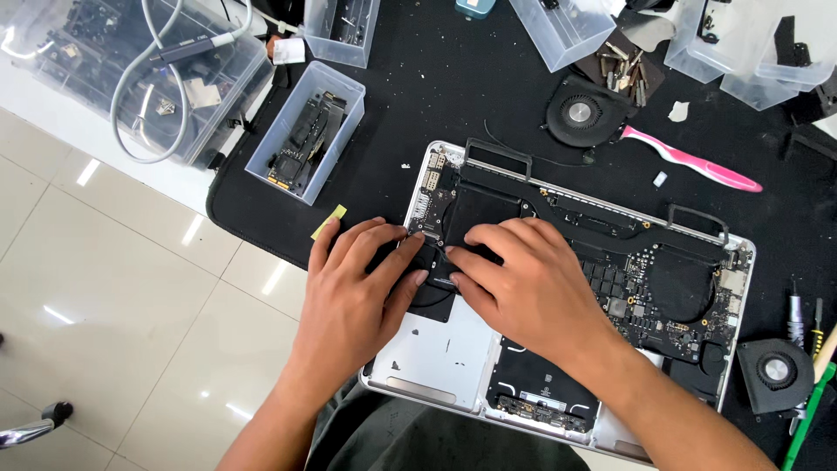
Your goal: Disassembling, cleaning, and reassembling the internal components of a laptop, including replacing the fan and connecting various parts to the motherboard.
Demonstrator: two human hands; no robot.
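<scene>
Both hands are down inside an opened laptop point(453, 349) (bottom cover off, guts showing) that sits on the black mat point(436, 96) at the near edge of the bench. The left hand point(353, 292) and the right hand point(523, 283) meet over a round black cooling fan point(433, 296) in the left part of the case, just below the small board point(433, 187) at the case's far left corner. Left thumb and index are pressed on the fan's top, the other fingers point(336, 240) lie flat and together beside it; the right fingers point(501, 235) are curled, tips pinched down on the fan's right rim, though I can't tell if anything is actually lifted. To the right of the hands the logic board point(645, 296) is exposed, with the black heat pipe point(593, 214) running along the far side of the case. On the mat toward the far edge of the bench there's a loose fan point(580, 112), a pink toothbrush point(693, 161) just right of it, and a little pile of screwdriver bits point(626, 74). A clear plastic bin point(305, 131) with boards in it sits left of the laptop, more clear bins point(750, 52) line the far right, and a bigger tub with a grey cable point(144, 113) is at the far left corner. Another loose fan point(774, 373) lies by the right edge, next to a green tool point(806, 419). A yellow scrap point(329, 221) sits at the mat's left edge, just beside the left hand.
</scene>
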